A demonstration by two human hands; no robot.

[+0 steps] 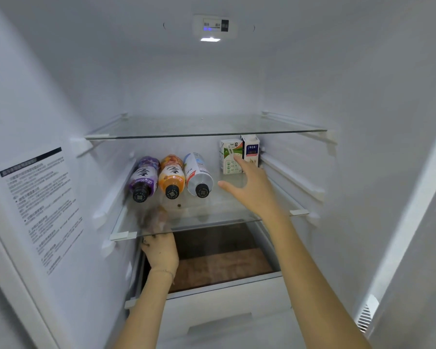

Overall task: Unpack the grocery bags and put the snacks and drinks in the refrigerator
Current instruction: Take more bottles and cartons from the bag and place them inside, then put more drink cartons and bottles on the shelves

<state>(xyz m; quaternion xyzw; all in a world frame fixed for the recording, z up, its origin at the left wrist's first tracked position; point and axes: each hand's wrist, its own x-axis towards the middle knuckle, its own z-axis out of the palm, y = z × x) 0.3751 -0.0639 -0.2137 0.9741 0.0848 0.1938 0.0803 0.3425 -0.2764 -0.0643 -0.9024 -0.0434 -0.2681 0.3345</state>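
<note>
Three drink bottles lie side by side on the lower glass shelf (207, 210), caps toward me: a purple bottle (144, 178), an orange bottle (172, 176) and a white bottle (198, 175). At the shelf's back right stand a green-and-white carton (228, 157) and a blue-and-white carton (251, 149), upright and touching. My right hand (249, 187) is open above the shelf, fingertips touching the green carton's front. My left hand (160, 250) is under the shelf's front left edge; its fingers are blurred behind the glass and whether they hold anything cannot be told.
The upper glass shelf (207, 129) carries nothing. Below the lower shelf a white drawer (227, 298) has a brown surface showing inside. A printed label (40, 205) covers the left inner wall. A lit control panel (213, 27) sits at the top.
</note>
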